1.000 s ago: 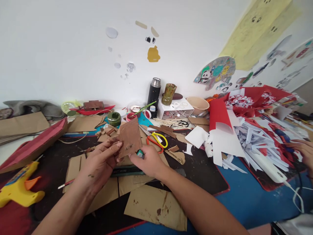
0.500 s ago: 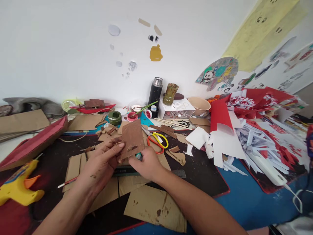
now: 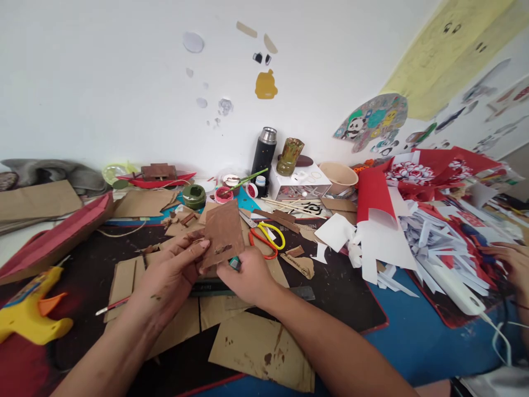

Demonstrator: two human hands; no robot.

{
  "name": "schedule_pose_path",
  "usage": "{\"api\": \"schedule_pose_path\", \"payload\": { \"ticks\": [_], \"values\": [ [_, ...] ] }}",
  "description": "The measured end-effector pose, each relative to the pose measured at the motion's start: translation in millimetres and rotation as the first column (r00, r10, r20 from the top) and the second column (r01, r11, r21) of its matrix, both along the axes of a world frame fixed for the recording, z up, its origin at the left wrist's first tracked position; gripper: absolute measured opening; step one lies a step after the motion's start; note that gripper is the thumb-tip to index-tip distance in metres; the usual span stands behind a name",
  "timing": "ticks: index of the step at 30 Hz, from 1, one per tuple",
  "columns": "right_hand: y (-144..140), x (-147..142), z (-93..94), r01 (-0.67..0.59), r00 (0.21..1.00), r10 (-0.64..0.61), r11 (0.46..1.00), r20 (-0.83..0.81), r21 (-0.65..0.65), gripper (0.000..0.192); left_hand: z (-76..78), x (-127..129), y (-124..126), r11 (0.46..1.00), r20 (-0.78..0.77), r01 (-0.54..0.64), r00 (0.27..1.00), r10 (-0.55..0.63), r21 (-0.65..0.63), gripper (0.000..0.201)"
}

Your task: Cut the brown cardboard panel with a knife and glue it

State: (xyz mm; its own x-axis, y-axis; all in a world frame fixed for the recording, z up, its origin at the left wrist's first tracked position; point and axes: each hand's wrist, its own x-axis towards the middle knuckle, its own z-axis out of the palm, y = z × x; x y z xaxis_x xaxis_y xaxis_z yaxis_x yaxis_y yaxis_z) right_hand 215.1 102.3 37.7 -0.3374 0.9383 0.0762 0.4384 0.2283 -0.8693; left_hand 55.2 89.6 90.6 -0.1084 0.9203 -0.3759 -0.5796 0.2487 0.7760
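The surface (image 3: 413, 336) is blue at the right, with a dark mat (image 3: 330, 286) over its middle. On the mat, flat tan cardboard sheets (image 3: 260, 347) lie at 6 o'clock from the hands. A heap of red and white paper cuttings (image 3: 417, 231) fills the 3 o'clock side, where another person's hand (image 3: 510, 264) rests at the frame edge. A long red cardboard piece (image 3: 58, 237) lies at 9 o'clock, and a yellow glue gun (image 3: 28, 314) sits at 8 o'clock. A black flask (image 3: 263, 153) stands at 12 o'clock against the wall.

The left hand (image 3: 169, 275) closes thumb and fingers on the left edge of a brown-painted cardboard panel (image 3: 223, 231), holding it tilted up above the mat at centre. The right hand (image 3: 248, 275), just below the panel's lower edge, is curled shut around a small teal object (image 3: 235, 263), mostly hidden in its grip. Scissors (image 3: 268, 238) with red and yellow handles lie at 2 o'clock, just beside the panel. A thin paintbrush (image 3: 111, 306) lies at 8 o'clock from the left hand.
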Motion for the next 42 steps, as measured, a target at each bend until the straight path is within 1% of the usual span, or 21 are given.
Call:
{"api": "schedule_pose_path", "payload": {
  "ticks": [5, 12, 19, 23, 28, 31, 34, 39, 42],
  "values": [
    [0.3, 0.7, -0.7, -0.011, 1.0, 0.011, 1.0, -0.008, 0.018, 0.019, 4.5, 2.2, -0.1, 1.0, 0.014, -0.005, 1.0, 0.005, -0.015, 0.05],
    [0.8, -0.4, -4.2, -0.015, 0.999, 0.016, 0.999, -0.045, 0.034, 0.015, 6.8, 2.2, -1.0, 1.0, 0.024, 0.009, 1.0, -0.008, -0.022, 0.05],
    [1.2, 0.2, -5.7, -0.014, 0.998, 0.016, 1.0, -0.056, 0.024, 0.012, 3.5, 1.5, 0.1, 1.0, 0.032, 0.019, 0.999, -0.019, -0.018, 0.053],
    [1.3, -0.1, -6.4, -0.017, 0.998, 0.018, 1.0, -0.057, 0.024, 0.011, 1.9, 0.5, 0.0, 1.0, 0.04, 0.026, 0.999, -0.026, -0.014, 0.048],
    [1.6, -0.3, -7.0, 0.02, 0.998, -0.02, 1.0, -0.064, -0.001, 0.011, 0.9, -1.8, -1.1, 1.0, 0.038, 0.027, 0.999, -0.027, -0.005, 0.04],
    [1.9, 1.6, -4.2, 0.024, 0.996, -0.027, 0.999, -0.087, -0.032, 0.009, -0.5, -2.7, -1.2, 0.999, 0.022, 0.036, 0.999, -0.036, 0.002, 0.036],
    [1.7, 3.5, -0.7, 0.005, 0.992, -0.011, 0.999, -0.124, -0.052, 0.008, -0.6, -2.9, -1.0, 0.999, 0.026, 0.039, 0.999, -0.038, -0.005, 0.037],
    [0.3, 5.3, 4.2, -0.031, 0.987, 0.017, 0.996, -0.16, -0.085, 0.014, 3.5, -2.2, -0.4, 1.0, 0.022, -0.003, 1.0, 0.003, -0.013, 0.041],
    [1.7, 10.4, 9.4, -0.071, 0.966, 0.042, 0.992, -0.255, -0.104, 0.021, 8.4, -1.4, -0.6, 0.998, 0.026, -0.057, 0.998, 0.058, -0.029, 0.041]
  ]
}}
